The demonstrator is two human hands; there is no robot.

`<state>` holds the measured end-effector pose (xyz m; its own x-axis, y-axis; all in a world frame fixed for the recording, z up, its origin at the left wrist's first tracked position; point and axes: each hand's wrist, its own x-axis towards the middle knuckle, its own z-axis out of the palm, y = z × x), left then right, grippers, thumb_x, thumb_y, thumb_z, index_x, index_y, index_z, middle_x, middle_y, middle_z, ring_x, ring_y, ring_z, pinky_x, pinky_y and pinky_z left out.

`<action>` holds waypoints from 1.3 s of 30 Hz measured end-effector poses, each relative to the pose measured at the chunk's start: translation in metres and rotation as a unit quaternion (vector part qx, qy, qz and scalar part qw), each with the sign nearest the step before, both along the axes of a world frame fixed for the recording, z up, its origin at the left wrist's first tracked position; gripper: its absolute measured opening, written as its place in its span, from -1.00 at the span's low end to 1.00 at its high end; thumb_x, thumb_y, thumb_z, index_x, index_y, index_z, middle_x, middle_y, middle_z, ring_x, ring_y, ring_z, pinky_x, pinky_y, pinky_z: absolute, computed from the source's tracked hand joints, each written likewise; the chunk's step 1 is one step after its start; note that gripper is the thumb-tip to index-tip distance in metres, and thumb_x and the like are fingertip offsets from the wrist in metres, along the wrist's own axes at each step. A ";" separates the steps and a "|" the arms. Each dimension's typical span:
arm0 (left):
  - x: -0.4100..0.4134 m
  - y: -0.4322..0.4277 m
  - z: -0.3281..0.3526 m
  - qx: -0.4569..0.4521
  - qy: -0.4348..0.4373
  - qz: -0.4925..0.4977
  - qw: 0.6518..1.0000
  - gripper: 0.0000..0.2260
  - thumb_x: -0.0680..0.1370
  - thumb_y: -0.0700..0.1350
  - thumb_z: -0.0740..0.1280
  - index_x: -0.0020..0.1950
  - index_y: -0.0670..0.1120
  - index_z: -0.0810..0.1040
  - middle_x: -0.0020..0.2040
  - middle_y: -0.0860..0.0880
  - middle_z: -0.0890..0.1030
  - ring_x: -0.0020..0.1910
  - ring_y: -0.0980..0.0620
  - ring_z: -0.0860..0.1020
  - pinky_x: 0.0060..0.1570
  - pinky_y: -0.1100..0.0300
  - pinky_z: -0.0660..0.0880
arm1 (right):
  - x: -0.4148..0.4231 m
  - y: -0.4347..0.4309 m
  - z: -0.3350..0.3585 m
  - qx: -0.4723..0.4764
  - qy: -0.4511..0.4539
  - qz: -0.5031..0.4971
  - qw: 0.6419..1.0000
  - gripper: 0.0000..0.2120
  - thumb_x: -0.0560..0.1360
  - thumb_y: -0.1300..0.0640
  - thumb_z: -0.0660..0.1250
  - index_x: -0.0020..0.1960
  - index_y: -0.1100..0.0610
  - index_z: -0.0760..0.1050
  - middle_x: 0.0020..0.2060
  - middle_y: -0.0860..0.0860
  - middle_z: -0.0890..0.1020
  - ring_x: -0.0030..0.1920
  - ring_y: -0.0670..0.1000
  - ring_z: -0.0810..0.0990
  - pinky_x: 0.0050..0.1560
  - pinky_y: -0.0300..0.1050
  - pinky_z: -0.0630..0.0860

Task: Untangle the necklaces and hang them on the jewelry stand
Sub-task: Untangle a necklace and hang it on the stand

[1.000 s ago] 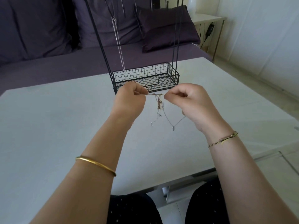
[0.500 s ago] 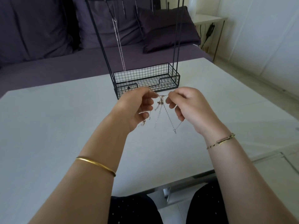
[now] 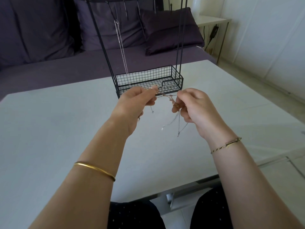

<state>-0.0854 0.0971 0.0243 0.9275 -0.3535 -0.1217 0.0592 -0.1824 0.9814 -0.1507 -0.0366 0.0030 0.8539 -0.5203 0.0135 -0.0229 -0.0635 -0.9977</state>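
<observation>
You've pulled left hand (image 3: 132, 104) and right hand (image 3: 196, 108) apart, fingers (image 3: 153, 88) pinching tangled necklaces (image 3: 166, 96); one silver chain (image 3: 122, 52) on jewelry stand (image 3: 177, 75).

No text, label, brand name, number or sign can be read in this view, neither on the jewelry stand (image 3: 172, 86) nor on the table (image 3: 66, 129).

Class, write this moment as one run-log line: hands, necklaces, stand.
left hand: pinches tangle | right hand: pinches tangle | tangle: held above table, ends dangling | stand: one chain hung
</observation>
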 end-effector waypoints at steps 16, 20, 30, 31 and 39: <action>-0.002 -0.013 -0.008 0.154 -0.280 -0.011 0.948 -0.68 0.55 -0.27 0.24 0.26 -0.05 0.57 0.15 0.10 0.46 0.18 0.17 0.42 0.16 0.34 0.33 | -0.002 -0.006 -0.006 -0.152 0.004 0.022 0.988 -0.89 0.51 0.15 0.30 -0.17 0.14 0.54 -0.55 0.05 0.59 -0.59 -0.03 0.20 -0.56 -0.25 0.19; -0.005 -0.013 -0.007 0.018 -0.114 -0.014 0.993 -0.62 0.48 -0.31 0.28 0.23 0.01 0.57 0.02 0.14 0.54 0.01 0.26 0.47 -0.06 0.36 0.36 | -0.003 -0.005 -0.006 -0.174 -0.007 0.022 0.985 -0.90 0.50 0.21 0.31 -0.17 0.15 0.56 -0.40 0.05 0.67 -0.61 -0.16 0.37 -0.53 -0.39 0.20; 0.003 0.000 -0.007 0.131 -0.129 -0.026 0.983 -0.93 0.45 -0.06 0.44 -0.14 0.13 0.66 -0.12 0.17 0.65 -0.04 0.18 0.58 -0.09 0.29 0.46 | 0.000 -0.012 -0.011 -0.201 -0.030 -0.023 0.979 -0.88 0.45 0.27 0.31 -0.23 0.17 0.58 -0.34 -0.04 0.66 -0.33 -0.22 0.54 -0.28 -0.41 0.38; 0.003 0.001 -0.007 0.158 -0.138 -0.032 0.977 -0.98 0.43 -0.01 0.45 -0.18 0.13 0.66 -0.16 0.19 0.65 -0.05 0.17 0.59 -0.06 0.24 0.49 | 0.000 -0.012 -0.011 -0.199 -0.027 -0.026 0.979 -0.88 0.46 0.26 0.31 -0.23 0.16 0.58 -0.35 -0.04 0.66 -0.31 -0.21 0.56 -0.24 -0.37 0.41; 0.005 0.005 -0.006 0.225 -0.174 -0.051 0.957 -0.91 0.48 -0.02 0.41 -0.23 0.06 0.65 -0.43 0.13 0.57 -0.39 0.18 0.46 -0.32 0.25 0.37 | -0.003 -0.018 -0.011 -0.185 -0.005 -0.041 0.982 -0.88 0.46 0.20 0.34 -0.24 0.10 0.59 -0.49 -0.05 0.56 -0.48 -0.20 0.43 -0.43 -0.36 0.30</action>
<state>-0.0809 0.1016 0.0181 0.9034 -0.4281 0.0263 -0.2966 -0.5792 0.7593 -0.1541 -0.0551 -0.0077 0.8079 -0.5454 0.2232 -0.0336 -0.4208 -0.9065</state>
